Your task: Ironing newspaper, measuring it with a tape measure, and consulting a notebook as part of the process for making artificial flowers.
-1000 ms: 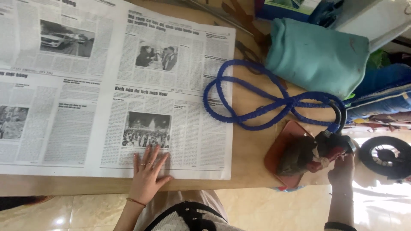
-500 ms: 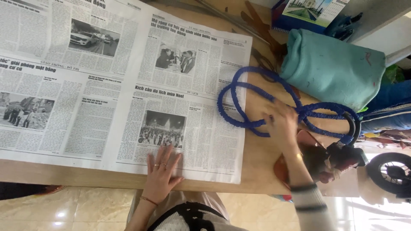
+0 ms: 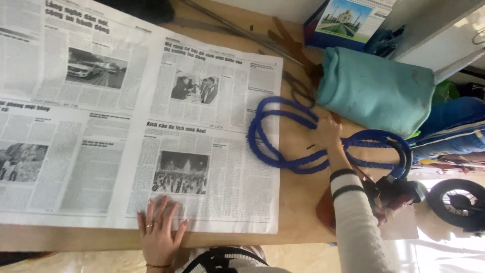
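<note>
A large open newspaper [image 3: 101, 126] covers most of the wooden table [image 3: 303, 202]. My left hand [image 3: 159, 232] lies flat on its near edge, fingers spread. My right hand [image 3: 329, 132], in a white sleeve with black stripes, reaches across a looped blue rope [image 3: 273, 151] to the right of the paper. It rests where the loops cross, just below a rolled teal cloth [image 3: 374, 93]. The fingers are curled, and whether they grip the rope is hidden from view. Dark-handled scissors [image 3: 300, 88] lie just beyond the hand.
A blue box with a picture on it [image 3: 348, 20] stands at the back right. Thin metal rods [image 3: 227, 25] lie along the far edge. A black tool [image 3: 399, 192] and a dark red object [image 3: 326, 210] sit at the table's right corner. Off the table lies a black ring [image 3: 462, 202].
My right hand has moved from the black tool at the right corner up and left onto the blue rope. My left hand has stayed flat on the newspaper.
</note>
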